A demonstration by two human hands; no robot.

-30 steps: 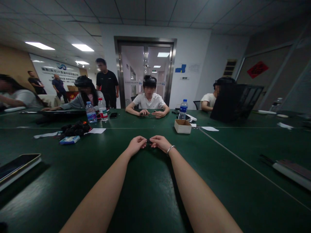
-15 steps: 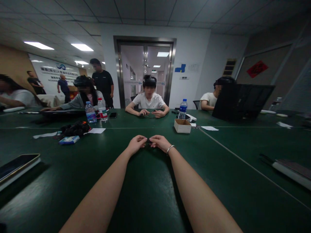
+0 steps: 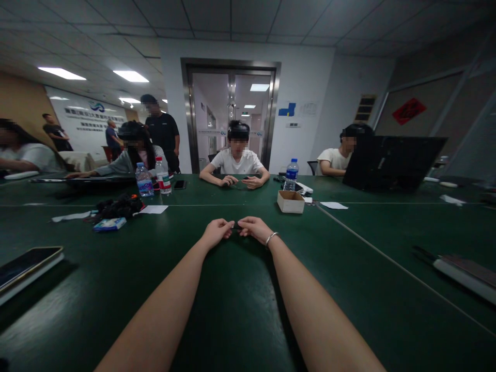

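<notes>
Both of my arms stretch forward over the dark green table (image 3: 236, 305). My left hand (image 3: 217, 232) is closed in a pinch, its fingertips turned inward. Facing it, my right hand (image 3: 253, 227) is pinched too, with a silver bangle (image 3: 272, 238) round the wrist. Between the two sets of fingertips is a small dark piece (image 3: 235, 226), too small to name; both hands seem to grip it. The fingers hide most of it.
An open cardboard box (image 3: 290, 202) stands beyond my right hand, near a water bottle (image 3: 291, 174). Leftward lie a dark tangled bundle (image 3: 119, 206), a blue-white packet (image 3: 110, 224) and a phone (image 3: 31, 266). A person in a white shirt (image 3: 237, 161) sits opposite.
My hands have hardly moved; a little more of the dark piece shows between the fingertips. In the background at left, a standing person has shifted to the right.
</notes>
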